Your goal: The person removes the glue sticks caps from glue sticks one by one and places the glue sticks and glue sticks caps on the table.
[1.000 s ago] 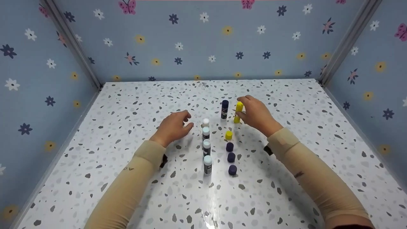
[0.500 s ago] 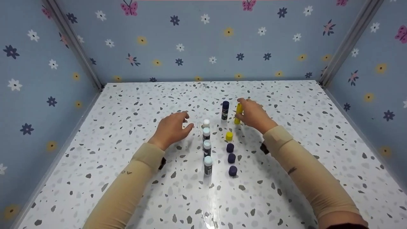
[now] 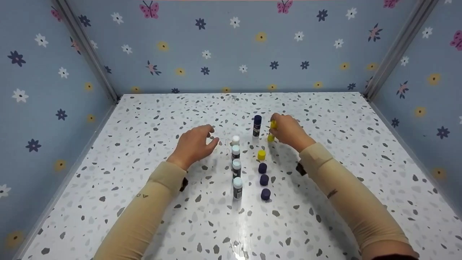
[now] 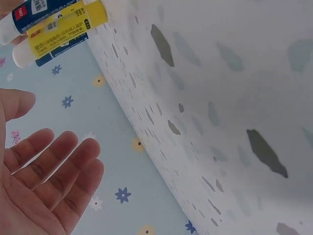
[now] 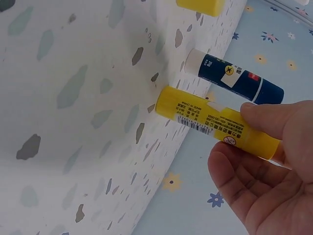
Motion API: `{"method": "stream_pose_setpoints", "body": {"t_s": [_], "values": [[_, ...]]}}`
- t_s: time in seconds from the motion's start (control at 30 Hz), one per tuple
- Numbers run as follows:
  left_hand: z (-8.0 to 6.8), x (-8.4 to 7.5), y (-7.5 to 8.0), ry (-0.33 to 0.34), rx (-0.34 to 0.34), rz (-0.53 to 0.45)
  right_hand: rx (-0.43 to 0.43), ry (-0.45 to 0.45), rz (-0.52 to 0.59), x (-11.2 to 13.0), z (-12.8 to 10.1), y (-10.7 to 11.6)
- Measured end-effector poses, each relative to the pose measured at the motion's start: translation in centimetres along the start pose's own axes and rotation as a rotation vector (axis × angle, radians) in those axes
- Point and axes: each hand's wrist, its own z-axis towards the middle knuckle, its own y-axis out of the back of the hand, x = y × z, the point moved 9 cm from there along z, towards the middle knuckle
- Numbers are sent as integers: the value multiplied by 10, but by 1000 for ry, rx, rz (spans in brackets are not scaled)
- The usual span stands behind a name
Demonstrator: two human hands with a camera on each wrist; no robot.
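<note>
Yellow glue stick [image 3: 271, 130]: upright on the speckled tabletop [image 3: 325, 119], its base touching the surface, just beside the capped dark blue glue stick [image 3: 257, 125]. Your right hand [image 3: 287, 130] pinches its upper part between thumb and fingers (the wrist view shows the thumb [image 5: 274, 120] lying along the yellow tube [image 5: 217, 122]). Your left hand [image 3: 195, 144] hovers over the tabletop with fingers relaxed and spread, gripping nothing, just left of a row of four uncapped glue sticks [image 3: 236, 166]. To the right of that row lie one yellow cap [image 3: 261, 155] and three dark blue caps [image 3: 264, 179], in a line parallel to it.
</note>
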Motion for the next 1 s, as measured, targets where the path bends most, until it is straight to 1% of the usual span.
{"method": "stream_pose_setpoints", "body": {"t_s": [0.27,0.4,0.47,0.57,0.7,0.83,1.0], "values": [[7,-6,10,-9,-11,1,-31,33,-9,-3,-5,7],[9,-10,15,-15,-24,-7,-51,44,20,-6,-10,11],[10,-12,15,-18,-24,-12,-75,55,39,-8,-13,15],[12,-15,17,-16,-23,-28,-129,81,73,-9,-19,23],[14,-22,23,-19,-43,-41,-218,123,123,-6,-30,37],[16,-33,31,-50,-75,-38,-310,167,168,0,-42,49],[17,-46,36,-87,-100,-31,-435,246,221,9,-57,63]]}}
